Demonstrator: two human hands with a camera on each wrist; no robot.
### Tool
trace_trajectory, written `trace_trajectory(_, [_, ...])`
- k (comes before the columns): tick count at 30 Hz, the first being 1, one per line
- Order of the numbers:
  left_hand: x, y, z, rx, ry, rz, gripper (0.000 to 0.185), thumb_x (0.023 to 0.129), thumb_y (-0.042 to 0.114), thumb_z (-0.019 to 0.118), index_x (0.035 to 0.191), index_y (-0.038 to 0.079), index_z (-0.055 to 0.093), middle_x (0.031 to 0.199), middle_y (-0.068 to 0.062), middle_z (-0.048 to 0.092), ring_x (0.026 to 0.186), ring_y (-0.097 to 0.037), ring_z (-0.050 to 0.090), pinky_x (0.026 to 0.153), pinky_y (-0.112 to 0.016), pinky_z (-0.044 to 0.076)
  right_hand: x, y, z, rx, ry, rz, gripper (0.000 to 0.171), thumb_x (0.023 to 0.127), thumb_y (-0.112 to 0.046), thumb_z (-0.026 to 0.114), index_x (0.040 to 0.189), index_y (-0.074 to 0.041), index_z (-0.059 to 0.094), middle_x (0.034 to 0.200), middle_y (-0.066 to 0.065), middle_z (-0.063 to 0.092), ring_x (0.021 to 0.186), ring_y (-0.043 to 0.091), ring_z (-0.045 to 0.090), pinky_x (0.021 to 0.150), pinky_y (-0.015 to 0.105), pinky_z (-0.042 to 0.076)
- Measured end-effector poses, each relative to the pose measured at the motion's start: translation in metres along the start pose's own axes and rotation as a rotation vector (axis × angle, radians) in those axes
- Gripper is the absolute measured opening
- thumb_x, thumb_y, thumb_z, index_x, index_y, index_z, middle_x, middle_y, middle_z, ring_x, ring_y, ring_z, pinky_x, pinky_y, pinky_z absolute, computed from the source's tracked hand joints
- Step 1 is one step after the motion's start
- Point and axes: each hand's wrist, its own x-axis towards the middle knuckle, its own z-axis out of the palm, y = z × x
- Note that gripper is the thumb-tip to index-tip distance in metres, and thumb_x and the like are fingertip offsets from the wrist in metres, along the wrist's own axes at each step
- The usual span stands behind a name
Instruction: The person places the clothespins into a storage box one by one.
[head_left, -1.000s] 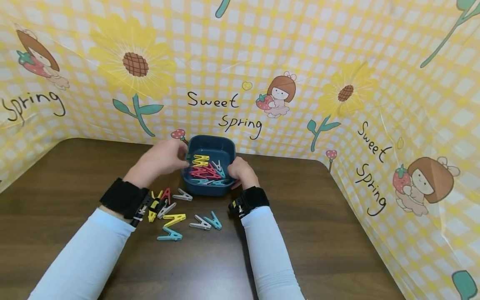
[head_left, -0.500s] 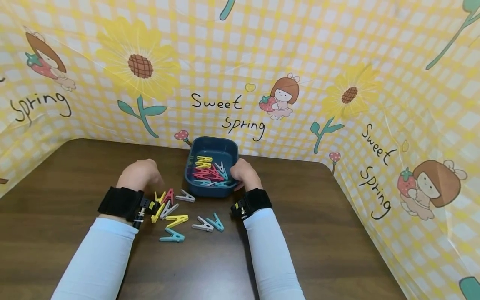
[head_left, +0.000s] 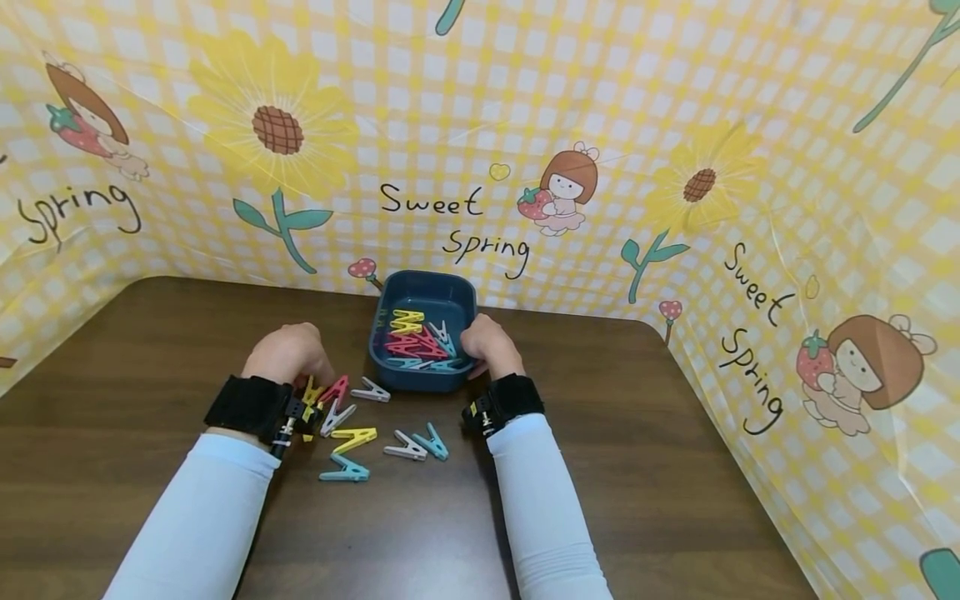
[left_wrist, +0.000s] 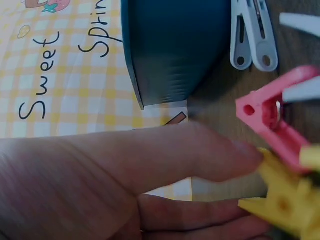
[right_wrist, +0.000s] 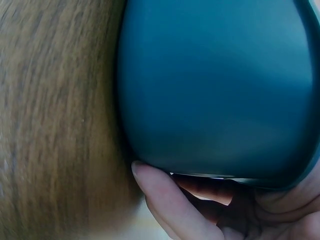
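Note:
My left hand (head_left: 288, 354) is at the left edge of a small heap of clothespins. In the left wrist view its thumb and fingers pinch the ends of a yellow clothespin (left_wrist: 282, 197), and a red clothespin (left_wrist: 257, 107) lies right beside it. A dark blue plastic box (head_left: 420, 381) stands at the back of the table. Inside it are yellow clothespins (head_left: 408, 322), red clothespins (head_left: 408, 343) and some blue and grey ones. My right hand (head_left: 491, 346) grips the box by its right side, with fingers against the outer wall in the right wrist view.
Loose on the brown table (head_left: 637, 467) in front of the box lie a grey clothespin (head_left: 371, 390), a yellow clothespin (head_left: 354, 438), a blue clothespin (head_left: 345, 469) and several more. A checked yellow cloth (head_left: 435, 125) rises behind and at the sides.
My left hand has left the box's left rim, come down to the heap, and now takes hold of a yellow clothespin. My right hand stays at the box.

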Motion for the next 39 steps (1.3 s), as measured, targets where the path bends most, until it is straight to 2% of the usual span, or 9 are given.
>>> trace_trajectory(5, [0.003,-0.001,0.001,0.002,0.059,0.006,0.048,0.09,0.019,0.081,0.12,-0.014,0.065,0.104,-0.028,0.067,0.086,-0.035,0.064,0.074,-0.044,0.06,0.0,0.001,-0.001,-0.006,-0.005,0.007,0.043,0.114,-0.012,0.043,0.154,0.001,0.048,0.149,0.026,0.059,0.084,0.037,0.08,0.064,0.041,0.069])
trace_trajectory(9, [0.005,-0.001,0.002,0.015,0.074,-0.009,0.06,0.089,0.024,0.084,0.128,-0.016,0.063,0.119,-0.036,0.066,0.093,-0.04,0.064,0.081,-0.051,0.063,-0.001,0.0,-0.003,-0.01,-0.009,0.007,0.041,0.114,-0.013,0.043,0.152,0.002,0.05,0.148,0.026,0.06,0.083,0.037,0.08,0.064,0.042,0.069])
trace_trajectory(16, [0.007,-0.003,0.003,0.011,0.093,-0.008,0.059,0.086,0.023,0.089,0.125,-0.016,0.066,0.118,-0.037,0.066,0.095,-0.041,0.064,0.08,-0.051,0.063,-0.002,-0.001,0.0,0.008,-0.006,-0.014,0.041,0.114,-0.012,0.043,0.153,0.001,0.048,0.145,0.025,0.059,0.095,0.038,0.077,0.064,0.041,0.069])
trace_trajectory(21, [0.007,-0.003,0.002,-0.028,0.193,0.036,0.064,0.084,0.023,0.09,0.127,-0.017,0.064,0.122,-0.039,0.066,0.095,-0.043,0.063,0.077,-0.052,0.062,-0.002,-0.002,0.0,0.013,-0.004,0.001,0.042,0.114,-0.012,0.043,0.154,0.0,0.048,0.146,0.025,0.059,0.092,0.038,0.078,0.064,0.041,0.069])
trace_trajectory(25, [0.009,-0.001,0.0,-0.06,0.27,0.082,0.057,0.09,0.022,0.084,0.127,-0.017,0.064,0.114,-0.035,0.067,0.09,-0.04,0.065,0.071,-0.046,0.059,-0.002,-0.004,-0.003,0.003,-0.02,0.031,0.041,0.114,-0.013,0.044,0.153,0.001,0.049,0.147,0.025,0.06,0.086,0.037,0.079,0.065,0.043,0.069])
trace_trajectory(28, [0.011,0.002,-0.001,-0.078,0.301,0.099,0.053,0.093,0.024,0.081,0.125,-0.017,0.065,0.111,-0.033,0.069,0.087,-0.038,0.066,0.07,-0.043,0.059,-0.003,-0.006,-0.005,-0.001,-0.027,0.047,0.04,0.114,-0.012,0.044,0.152,0.002,0.05,0.147,0.025,0.06,0.084,0.036,0.079,0.066,0.043,0.069])
trace_trajectory(34, [0.012,0.005,-0.003,-0.122,0.352,0.105,0.033,0.094,0.023,0.081,0.101,-0.009,0.075,0.101,-0.026,0.073,0.078,-0.031,0.066,0.065,-0.038,0.057,-0.002,-0.004,-0.004,-0.006,-0.019,0.039,0.041,0.114,-0.013,0.043,0.152,0.001,0.05,0.146,0.025,0.06,0.084,0.036,0.078,0.064,0.042,0.069])
trace_trajectory(39, [0.014,0.004,-0.002,-0.137,0.414,0.154,0.024,0.095,0.021,0.079,0.087,-0.002,0.076,0.092,-0.02,0.075,0.078,-0.031,0.068,0.064,-0.038,0.056,0.003,-0.002,-0.002,-0.003,-0.012,0.037,0.041,0.114,-0.013,0.043,0.153,0.001,0.049,0.146,0.025,0.06,0.09,0.039,0.079,0.067,0.044,0.07])
